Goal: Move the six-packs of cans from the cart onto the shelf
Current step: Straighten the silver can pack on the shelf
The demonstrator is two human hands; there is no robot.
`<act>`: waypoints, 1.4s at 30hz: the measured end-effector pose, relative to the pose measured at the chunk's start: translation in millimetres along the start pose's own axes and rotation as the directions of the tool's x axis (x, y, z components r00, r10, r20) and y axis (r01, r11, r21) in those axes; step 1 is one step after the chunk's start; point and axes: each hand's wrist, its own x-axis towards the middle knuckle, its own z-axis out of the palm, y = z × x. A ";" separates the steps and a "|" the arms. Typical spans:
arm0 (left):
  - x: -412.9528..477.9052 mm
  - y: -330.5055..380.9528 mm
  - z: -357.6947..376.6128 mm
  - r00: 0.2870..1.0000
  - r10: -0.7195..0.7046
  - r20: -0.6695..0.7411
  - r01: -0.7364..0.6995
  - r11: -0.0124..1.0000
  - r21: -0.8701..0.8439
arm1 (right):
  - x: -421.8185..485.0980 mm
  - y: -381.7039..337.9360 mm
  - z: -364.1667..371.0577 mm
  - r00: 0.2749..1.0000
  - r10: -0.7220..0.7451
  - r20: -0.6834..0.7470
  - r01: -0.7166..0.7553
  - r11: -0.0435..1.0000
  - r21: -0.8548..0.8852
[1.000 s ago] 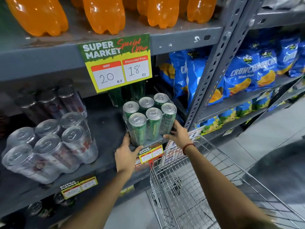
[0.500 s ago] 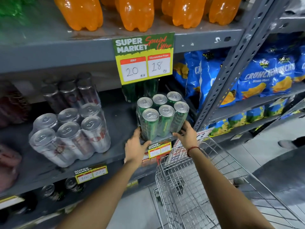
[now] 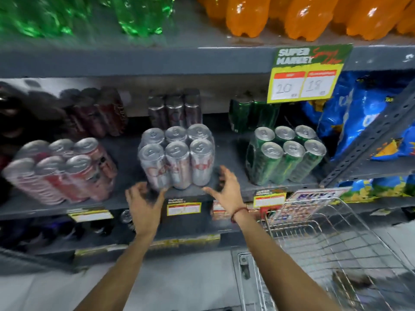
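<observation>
A grey metal shelf is seen filling most of the view, its middle level stocked with shrink-wrapped six-packs of cans. At lower right a wire shopping cart is parked against the shelf front, and no packs can be made out in the part of its basket that is shown. On the level above, green bottles are lined up at left and orange bottles at right, while blue snack bags are stacked in the neighbouring bay. A red six-pack is set at the left of the middle level, a silver six-pack at the centre front, and a green six-pack at the right, upright near the shelf edge and untouched. A yellow and green price sign, marked 20 and 18, is hung from the upper level. The left hand is held with fingers spread wide at the lower left corner of the silver pack, possibly touching it; blur prevents certainty. The right hand is likewise spread wide and empty just beside that pack's lower right corner. A red thread band is worn on the right wrist.
</observation>
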 end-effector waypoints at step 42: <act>36.4 5.1 -18.3 0.917 -0.002 0.400 -0.114 0.957 0.267 | 1.1 -26.4 19.9 1.000 0.013 -0.020 -0.017 0.964 -0.264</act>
